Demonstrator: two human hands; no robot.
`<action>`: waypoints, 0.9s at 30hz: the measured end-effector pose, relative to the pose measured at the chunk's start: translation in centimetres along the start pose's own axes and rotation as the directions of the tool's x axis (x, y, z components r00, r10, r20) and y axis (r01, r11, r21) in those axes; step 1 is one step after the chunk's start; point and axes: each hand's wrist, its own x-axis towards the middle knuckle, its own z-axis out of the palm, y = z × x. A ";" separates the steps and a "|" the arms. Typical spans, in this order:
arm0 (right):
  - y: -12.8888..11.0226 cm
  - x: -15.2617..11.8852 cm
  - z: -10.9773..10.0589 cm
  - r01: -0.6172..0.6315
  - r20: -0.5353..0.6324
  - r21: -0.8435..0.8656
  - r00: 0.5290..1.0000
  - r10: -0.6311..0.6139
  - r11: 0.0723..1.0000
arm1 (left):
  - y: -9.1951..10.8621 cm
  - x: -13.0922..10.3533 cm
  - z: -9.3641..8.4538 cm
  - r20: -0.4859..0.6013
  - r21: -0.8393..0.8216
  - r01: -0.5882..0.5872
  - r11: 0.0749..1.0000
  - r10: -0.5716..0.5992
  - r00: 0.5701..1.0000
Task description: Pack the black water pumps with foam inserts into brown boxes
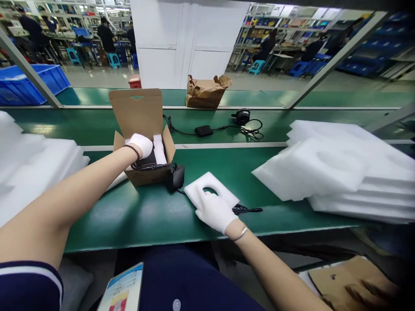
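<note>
My left hand (142,144), in a white glove, reaches into an open cardboard box (145,176) with its lid raised; its fingers are hidden. Inside the box are a white foam strip (159,149) and something dark below my hand. A black power adapter (177,176) is against the box's front right corner, its cable running right. My right hand (215,211), also gloved, is closed on the near side of a square white foam pad (225,194) with a round hole, index finger on top. A coiled black cable (243,209) shows at the pad's right edge.
White foam sheets are stacked at left (42,164) and right (353,168). Farther back lie a black adapter with cable (204,131), a round black device (242,115) and a brown paper bag (207,93). A blue crate (32,84) stands back left; people sit beyond.
</note>
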 end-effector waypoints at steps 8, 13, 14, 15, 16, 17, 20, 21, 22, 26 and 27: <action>5.9 2.4 0.5 -0.127 -0.175 -0.049 0.978 0.117 0.991 | 5.3 -9.0 -2.6 -0.374 0.194 -0.218 0.957 0.277 0.885; -3.5 3.8 3.9 0.042 0.048 0.058 0.998 -0.044 0.997 | 11.7 -7.7 1.6 -0.153 0.284 -0.700 0.656 0.751 0.642; -4.4 3.5 4.4 0.027 0.052 0.065 0.998 -0.030 0.998 | 12.7 -6.5 2.2 -0.083 0.298 -0.686 0.664 0.734 0.674; -4.8 2.9 4.7 0.014 0.045 0.075 0.999 -0.017 0.997 | 13.5 -5.3 2.7 -0.001 0.306 -0.642 0.703 0.674 0.738; -4.5 2.2 4.7 0.002 0.042 0.083 0.999 -0.005 0.997 | 14.1 -4.2 3.0 0.094 0.305 -0.584 0.752 0.586 0.805; -3.9 1.3 4.6 -0.014 0.020 0.096 1.000 0.012 0.995 | 14.6 -3.3 3.2 0.200 0.293 -0.531 0.795 0.492 0.847; -0.8 -1.6 3.6 -0.121 -0.219 0.190 0.962 0.163 0.974 | 15.4 -2.6 3.2 0.396 0.152 -0.480 0.864 0.391 0.831; 0.0 -2.4 3.1 -0.150 -0.342 0.265 0.909 0.238 0.953 | 15.4 -3.0 3.2 0.354 0.061 -0.491 0.869 0.441 0.824; 0.5 -3.0 2.6 -0.153 -0.462 0.359 0.828 0.317 0.921 | 15.5 -3.7 3.3 0.256 -0.042 -0.500 0.865 0.493 0.832; -1.7 -3.2 0.5 0.154 -0.710 0.595 0.561 0.426 0.789 | 14.9 -7.2 3.4 -0.290 -0.567 -0.346 0.747 0.212 0.933; -2.9 -2.9 -0.1 0.250 -0.728 0.602 0.562 0.393 0.758 | 14.6 -8.1 3.3 -0.358 -0.712 -0.304 0.633 0.045 0.933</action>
